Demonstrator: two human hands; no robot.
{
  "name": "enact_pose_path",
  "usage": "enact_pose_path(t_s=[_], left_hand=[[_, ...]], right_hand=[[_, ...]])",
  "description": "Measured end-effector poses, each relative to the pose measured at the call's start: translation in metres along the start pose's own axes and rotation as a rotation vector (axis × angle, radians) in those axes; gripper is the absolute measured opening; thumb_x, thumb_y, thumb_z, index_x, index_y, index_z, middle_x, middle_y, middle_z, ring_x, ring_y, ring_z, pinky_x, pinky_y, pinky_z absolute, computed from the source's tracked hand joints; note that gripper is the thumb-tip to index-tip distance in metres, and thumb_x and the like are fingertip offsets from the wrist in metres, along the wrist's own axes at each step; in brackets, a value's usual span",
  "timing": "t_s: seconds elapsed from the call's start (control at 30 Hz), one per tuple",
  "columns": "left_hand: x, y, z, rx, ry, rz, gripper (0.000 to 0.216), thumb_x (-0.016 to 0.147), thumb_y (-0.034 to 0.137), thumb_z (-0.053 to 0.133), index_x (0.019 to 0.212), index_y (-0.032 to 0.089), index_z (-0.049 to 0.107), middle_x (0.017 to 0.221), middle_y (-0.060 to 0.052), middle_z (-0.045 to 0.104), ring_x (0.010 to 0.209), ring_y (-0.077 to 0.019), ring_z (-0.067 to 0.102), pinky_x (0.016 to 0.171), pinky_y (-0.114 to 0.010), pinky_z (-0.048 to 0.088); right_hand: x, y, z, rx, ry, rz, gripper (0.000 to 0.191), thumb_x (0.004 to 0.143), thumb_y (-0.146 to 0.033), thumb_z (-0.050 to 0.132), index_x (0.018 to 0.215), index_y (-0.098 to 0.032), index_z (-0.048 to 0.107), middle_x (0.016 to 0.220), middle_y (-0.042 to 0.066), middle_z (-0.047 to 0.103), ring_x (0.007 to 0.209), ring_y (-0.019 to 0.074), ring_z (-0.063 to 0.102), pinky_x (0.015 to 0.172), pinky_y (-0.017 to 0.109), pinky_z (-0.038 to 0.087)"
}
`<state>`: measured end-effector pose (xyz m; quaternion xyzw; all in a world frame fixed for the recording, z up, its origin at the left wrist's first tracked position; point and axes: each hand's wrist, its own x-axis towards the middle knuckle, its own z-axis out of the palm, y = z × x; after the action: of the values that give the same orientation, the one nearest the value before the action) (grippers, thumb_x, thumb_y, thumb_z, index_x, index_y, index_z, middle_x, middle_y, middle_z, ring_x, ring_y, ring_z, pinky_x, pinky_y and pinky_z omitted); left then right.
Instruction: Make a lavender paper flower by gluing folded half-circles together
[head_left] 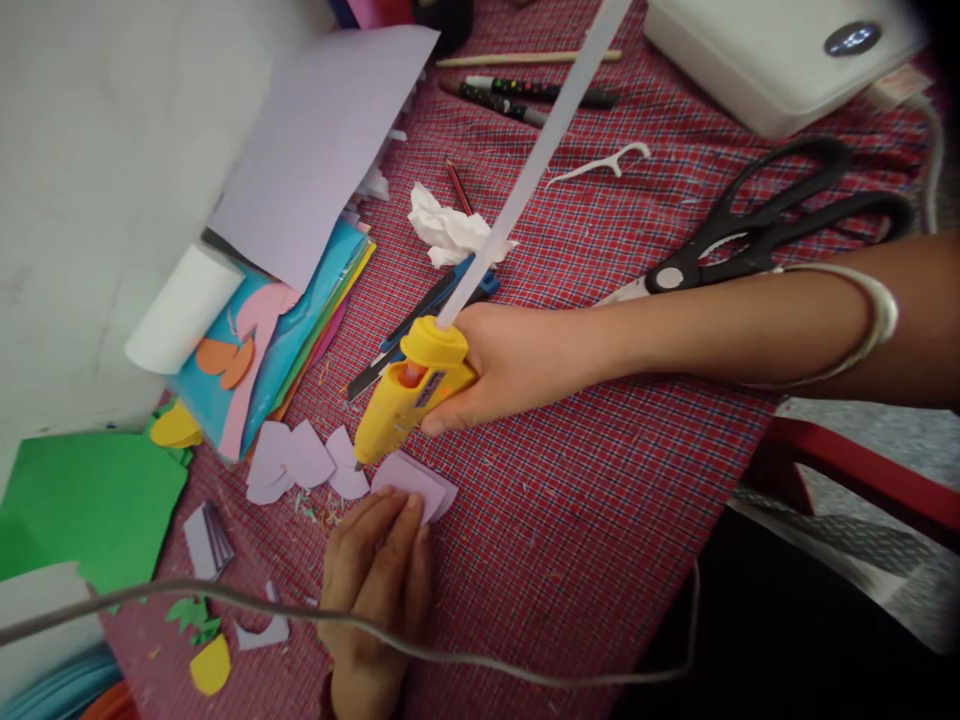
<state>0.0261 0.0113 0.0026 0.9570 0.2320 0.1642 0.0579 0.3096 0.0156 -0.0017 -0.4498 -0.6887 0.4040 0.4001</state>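
Observation:
My right hand (502,360) is closed around a yellow hot glue gun (397,405), its nozzle angled down. A long translucent glue stick (540,160) sticks out of the gun's back end. Just below the nozzle lies a lilac paper petal (347,478), though I cannot tell whether they touch. My left hand (375,570) has its fingers together on a lilac paper piece (409,483), holding it against the cloth; a second layer shows beneath it. More lilac petal shapes (307,455) lie to the left. Behind the gun is a blue-and-black utility knife (420,315), partly hidden.
Large black-handled scissors (735,235) lie beyond my right forearm. A grey cable (480,660) crosses in front of my left wrist. Coloured sheets (315,300), green foam (90,490) and a white roll (184,305) sit at left. A white box (772,60) stands at top right.

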Motion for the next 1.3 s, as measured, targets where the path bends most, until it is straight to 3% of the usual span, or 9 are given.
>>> enact_pose_path(t_s=[0.13,0.33,1.3], left_hand=[[0.0016,-0.0035,0.0036,-0.009,0.059,0.035,0.044,0.080,-0.004,0.066,0.119,0.017,0.064,0.114,-0.009,0.065,0.110,-0.0214,0.061,0.096,-0.040,0.053],[0.0047,-0.0030,0.0041,-0.029,0.046,0.045,0.036,0.078,-0.005,0.067,0.111,0.011,0.067,0.112,-0.011,0.065,0.111,-0.0213,0.060,0.098,-0.038,0.051],[0.0083,-0.0062,0.0083,-0.002,0.054,0.092,0.036,0.072,0.001,0.077,0.106,0.011,0.068,0.107,-0.011,0.067,0.103,-0.0236,0.064,0.091,-0.040,0.054]], right_hand=[[0.0002,-0.0023,-0.0004,-0.036,-0.019,0.024,0.021,0.084,-0.026,0.067,0.100,-0.012,0.068,0.086,0.001,0.070,0.078,0.0116,0.062,0.075,0.024,0.047],[-0.0003,-0.0040,-0.0013,-0.043,-0.024,0.035,0.022,0.083,-0.025,0.068,0.101,-0.012,0.068,0.086,0.001,0.069,0.080,0.0123,0.061,0.077,0.025,0.046],[-0.0006,-0.0026,-0.0005,0.012,-0.031,0.028,0.019,0.083,-0.024,0.068,0.099,-0.013,0.067,0.080,-0.001,0.066,0.083,0.0123,0.061,0.076,0.022,0.047]])
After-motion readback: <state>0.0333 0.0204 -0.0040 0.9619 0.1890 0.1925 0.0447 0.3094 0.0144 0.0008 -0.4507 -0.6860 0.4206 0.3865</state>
